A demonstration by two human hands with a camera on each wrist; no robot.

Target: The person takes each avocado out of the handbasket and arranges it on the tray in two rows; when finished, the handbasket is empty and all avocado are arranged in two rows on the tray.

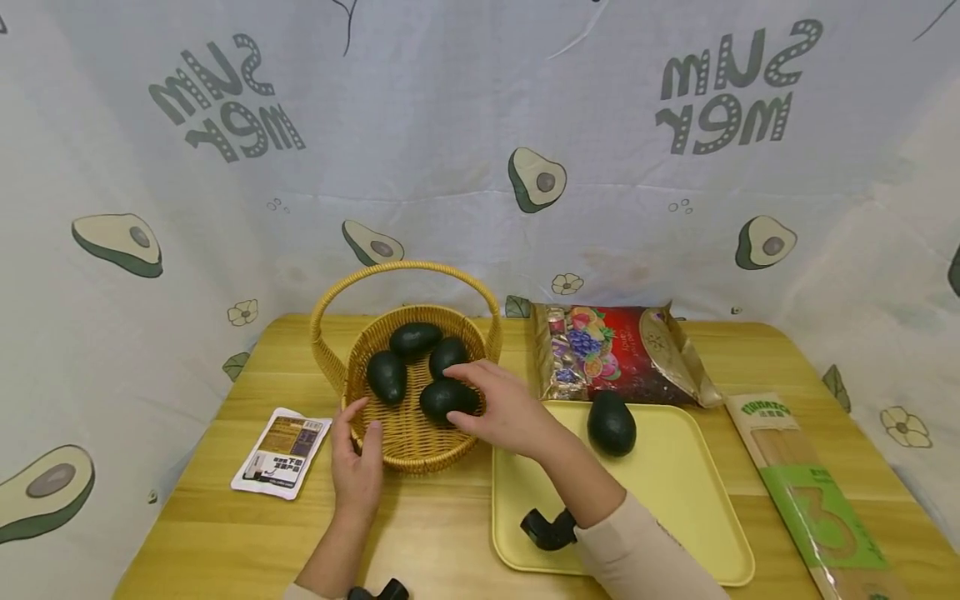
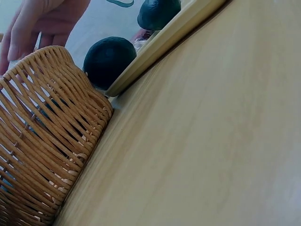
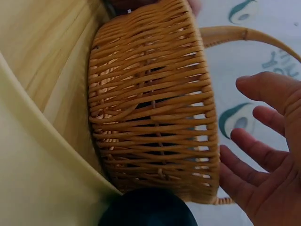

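A wicker basket (image 1: 420,463) with a tall arched handle stands at the table's middle, several dark green avocados (image 1: 387,377) inside it. Over its right rim reaches my right hand (image 1: 510,412), thumb and fingers spread around the nearest avocado (image 1: 442,402). The right wrist view shows this hand (image 3: 268,165) apart from the basket wall, with no avocado seen in its grasp. My left hand (image 1: 357,471) is at the front left rim, its thumb and fingers fairly straight against the basket. One avocado (image 1: 611,423) lies on the yellow tray (image 1: 675,500); another avocado (image 2: 109,61) sits by the basket, hidden from the head view.
Behind the tray lies a red and gold candy bag (image 1: 622,354). A long green-labelled pasta packet (image 1: 817,508) runs along the right side. Left of the basket is a small white pouch (image 1: 281,452). A printed curtain (image 1: 450,125) hangs behind the table.
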